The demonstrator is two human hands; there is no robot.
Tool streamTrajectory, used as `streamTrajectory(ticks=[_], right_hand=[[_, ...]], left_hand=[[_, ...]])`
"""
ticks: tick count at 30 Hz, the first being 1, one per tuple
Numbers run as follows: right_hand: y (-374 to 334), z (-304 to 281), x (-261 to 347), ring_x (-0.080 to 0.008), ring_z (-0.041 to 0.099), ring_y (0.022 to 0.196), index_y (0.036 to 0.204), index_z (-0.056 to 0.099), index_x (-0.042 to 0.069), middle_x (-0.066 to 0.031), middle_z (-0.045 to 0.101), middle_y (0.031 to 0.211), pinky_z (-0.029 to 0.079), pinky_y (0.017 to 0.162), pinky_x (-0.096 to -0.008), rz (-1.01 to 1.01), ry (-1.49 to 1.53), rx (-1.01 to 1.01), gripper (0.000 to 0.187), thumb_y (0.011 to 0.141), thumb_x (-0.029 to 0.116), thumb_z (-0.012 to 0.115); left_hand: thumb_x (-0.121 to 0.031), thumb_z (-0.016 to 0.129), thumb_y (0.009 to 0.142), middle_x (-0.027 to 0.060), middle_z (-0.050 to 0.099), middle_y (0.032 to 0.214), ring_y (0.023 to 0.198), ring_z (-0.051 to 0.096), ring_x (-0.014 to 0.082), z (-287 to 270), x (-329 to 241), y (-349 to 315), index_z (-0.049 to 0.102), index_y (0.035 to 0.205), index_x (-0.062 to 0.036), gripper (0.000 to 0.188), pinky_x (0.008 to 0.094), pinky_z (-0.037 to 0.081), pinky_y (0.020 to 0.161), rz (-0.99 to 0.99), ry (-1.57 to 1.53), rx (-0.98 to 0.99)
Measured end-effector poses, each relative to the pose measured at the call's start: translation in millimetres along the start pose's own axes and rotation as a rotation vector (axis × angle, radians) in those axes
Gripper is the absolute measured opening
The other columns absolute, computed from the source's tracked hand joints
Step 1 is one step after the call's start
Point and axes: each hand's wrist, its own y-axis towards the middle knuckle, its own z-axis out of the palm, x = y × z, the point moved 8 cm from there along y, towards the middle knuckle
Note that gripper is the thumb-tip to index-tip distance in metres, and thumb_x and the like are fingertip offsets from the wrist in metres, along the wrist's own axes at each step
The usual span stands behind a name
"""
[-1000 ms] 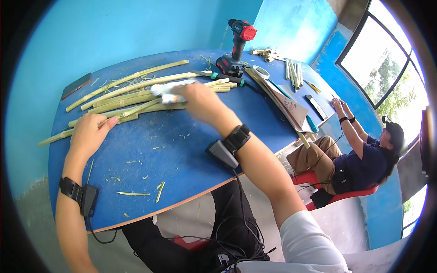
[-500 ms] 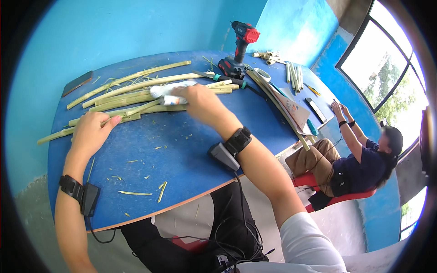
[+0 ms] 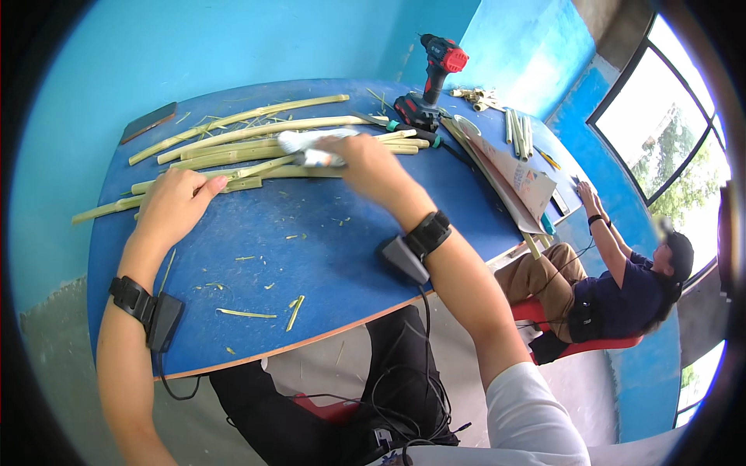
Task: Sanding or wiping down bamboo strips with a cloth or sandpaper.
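My left hand (image 3: 172, 203) is closed round a pale green bamboo stick (image 3: 109, 208) at the left of the table, with its thumb lying along the stick. In my right hand (image 3: 377, 167), blurred a little, is a crumpled white cloth (image 3: 311, 147), pressed against the bamboo near the middle of the bundle. The fingers are partly hidden by the cloth and the back of the hand. Several more bamboo sticks (image 3: 225, 158) lie side by side just beyond both hands. Beyond these rest two long, slightly bent bamboo sticks (image 3: 256, 111).
A cordless drill (image 3: 431, 81) stands upright behind a green-and-black-handled tool (image 3: 412, 133). Paper (image 3: 517, 175) and long strips lie to the right, near short bamboo pieces (image 3: 518, 133). A dark flat block (image 3: 148, 123) is far left. Shavings (image 3: 247, 314) dot the blue table (image 3: 326, 256). A person (image 3: 622, 287) sits at right.
The whole view has shifted, so the table and sticks appear farther right and a little higher. Both hands keep their holds on the stick and the cloth.
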Motion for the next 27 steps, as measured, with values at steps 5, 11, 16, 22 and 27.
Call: streamTrajectory(ticks=[5,11,16,22,27], right_hand=[[-2.1,4.9,45.7,-0.0382,0.056,0.092,0.111,0.060,0.007,-0.0197,0.060,0.102,0.044,0.084,-0.0428,-0.123,0.110,-0.032,0.054,0.063,-0.010,0.043],[-8.2,-23.2,-36.1,-0.0385,0.058,0.082,0.107,0.062,0.007,-0.0233,0.061,0.084,0.046,0.074,-0.0439,0.229,-0.104,0.030,0.048,0.064,-0.008,0.049],[-0.7,-3.6,6.0,-0.0378,0.057,0.089,0.110,0.060,0.004,-0.0224,0.061,0.095,0.044,0.081,-0.0432,0.002,-0.035,0.016,0.050,0.063,-0.010,0.047],[-0.7,1.1,28.0,-0.0393,0.056,0.092,0.112,0.059,0.003,-0.0237,0.060,0.096,0.043,0.084,-0.0435,-0.082,0.064,0.022,0.053,0.063,-0.010,0.045],[-9.0,-28.3,-25.5,-0.0395,0.058,0.081,0.111,0.061,0.007,-0.0234,0.061,0.086,0.046,0.074,-0.0438,0.206,-0.093,0.048,0.049,0.065,-0.008,0.047]], left_hand=[[-0.043,0.052,0.086,0.0160,0.035,0.047,0.046,0.037,0.0314,2.1,1.1,1.4,0.041,0.050,0.0012,0.058,0.0402,0.030,0.047,0.010,0.022,-0.003],[-0.042,0.054,0.086,0.0155,0.035,0.046,0.045,0.037,0.0313,-0.5,-4.4,0.9,0.043,0.051,0.0013,0.056,0.0403,0.031,0.047,-0.016,-0.017,0.016],[-0.041,0.054,0.086,0.0158,0.036,0.047,0.045,0.038,0.0310,-0.8,-5.8,-1.0,0.044,0.051,0.0011,0.056,0.0404,0.031,0.047,-0.017,0.001,0.001],[-0.041,0.054,0.086,0.0156,0.037,0.047,0.045,0.037,0.0310,4.7,-0.8,-1.0,0.044,0.051,0.0012,0.056,0.0400,0.031,0.047,-0.044,0.035,0.029],[-0.042,0.053,0.086,0.0162,0.039,0.048,0.046,0.040,0.0321,1.4,-8.9,1.9,0.046,0.052,0.0008,0.055,0.0405,0.032,0.047,-0.017,0.037,0.006]])
